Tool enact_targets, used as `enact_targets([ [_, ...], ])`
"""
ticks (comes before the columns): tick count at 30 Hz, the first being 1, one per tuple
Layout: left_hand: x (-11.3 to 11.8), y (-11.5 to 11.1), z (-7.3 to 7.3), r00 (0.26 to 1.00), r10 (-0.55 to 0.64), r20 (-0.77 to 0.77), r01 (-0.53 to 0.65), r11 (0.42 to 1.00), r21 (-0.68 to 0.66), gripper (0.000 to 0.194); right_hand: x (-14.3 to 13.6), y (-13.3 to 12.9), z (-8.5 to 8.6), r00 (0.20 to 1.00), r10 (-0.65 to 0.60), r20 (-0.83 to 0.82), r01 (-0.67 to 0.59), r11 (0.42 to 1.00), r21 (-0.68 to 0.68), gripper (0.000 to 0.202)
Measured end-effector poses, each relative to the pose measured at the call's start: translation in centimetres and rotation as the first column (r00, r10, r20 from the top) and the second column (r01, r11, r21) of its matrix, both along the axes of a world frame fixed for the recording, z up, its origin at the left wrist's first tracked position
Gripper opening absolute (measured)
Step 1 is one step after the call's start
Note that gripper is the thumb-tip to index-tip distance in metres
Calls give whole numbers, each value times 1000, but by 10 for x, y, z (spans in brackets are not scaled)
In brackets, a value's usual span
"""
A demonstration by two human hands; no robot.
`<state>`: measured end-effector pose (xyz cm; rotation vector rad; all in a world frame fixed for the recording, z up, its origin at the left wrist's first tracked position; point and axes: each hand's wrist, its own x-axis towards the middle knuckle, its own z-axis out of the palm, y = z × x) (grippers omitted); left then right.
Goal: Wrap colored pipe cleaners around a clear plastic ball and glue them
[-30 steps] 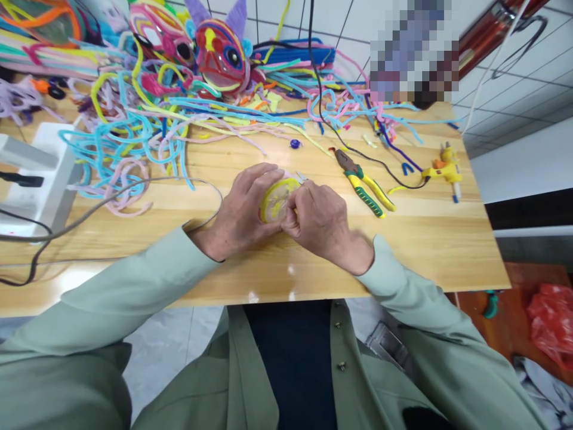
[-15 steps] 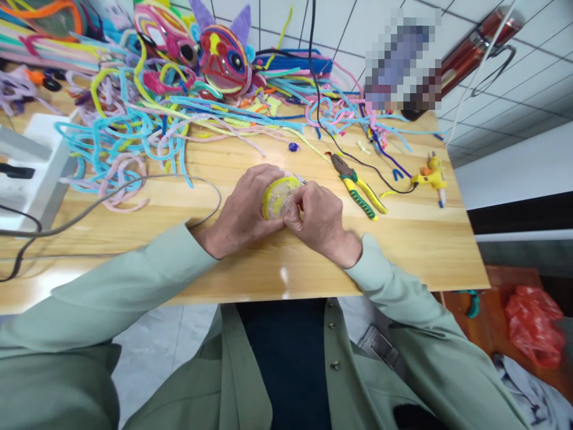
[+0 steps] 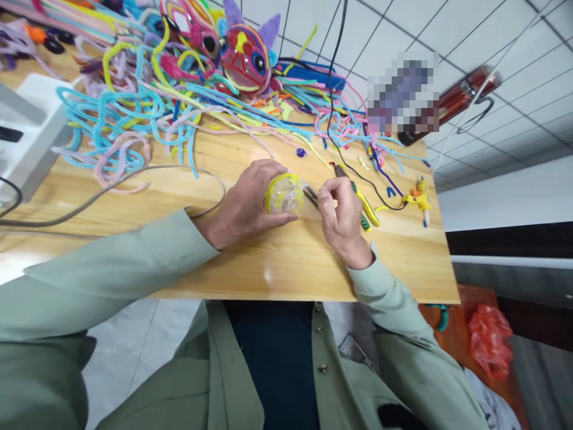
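At the far left of the frame, a white power strip [image 3: 40,137] sits on a wooden table [image 3: 268,263], with a grey cable [image 3: 76,210] running from it toward the center. Right of it, loose fuzzy stems [image 3: 192,156] lie in a heap across the upper left. At upper center stands a ball [image 3: 245,64] that looks finished: red, with outlined rims, an eye and purple horns.

Below it, mid-frame, the left hand [image 3: 248,200] grasps a clear shell [image 3: 286,196]. The shell rests in the opening of that hand, fingers curving over its upper left side and thumb along its lower edge; its right side is free. Yellow edging shows around the shell, and something pale shows on or in it, too blurred to name. No horns or eye show on it, so it seems only partly worked next to the ball.

Just right of the shell are the dark tips of a metal tool [image 3: 310,194]; whether it is held or lying on the table, I cannot tell. The right hand [image 3: 341,214] comes next, apart from the shell, fingers curled in and thumb against forefinger; whether anything thin is pinched there is unclear. Pliers [image 3: 370,212] lie partly behind that hand. Farther right are a yellow glue gun [image 3: 418,200] and, at lower right, a red bag [image 3: 490,341] below table level.
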<state>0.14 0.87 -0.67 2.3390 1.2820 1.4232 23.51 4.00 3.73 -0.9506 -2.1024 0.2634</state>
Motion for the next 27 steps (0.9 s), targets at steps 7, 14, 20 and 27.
enact_targets([
  [7, 1, -1, -1, 1000, 1, 21, 0, 997, -78, 79, -2, -7, 6, 992, 123, -3, -123, 990, -73, 15],
  [14, -1, -2, 0, 999, -5, 45, 8, 998, -70, 84, -1, -3, 6, 974, 94, -204, -163, 921, -353, 26],
  [20, -4, 0, -1, 1000, -7, 19, 7, 1000, 10, 88, 7, 21, 6, 871, -60, -487, -234, 822, -519, 43],
  [27, -5, 0, -2, 997, -8, 78, 10, 999, -33, 89, 43, 55, 12, 926, -158, -342, 6, 914, -406, 54],
])
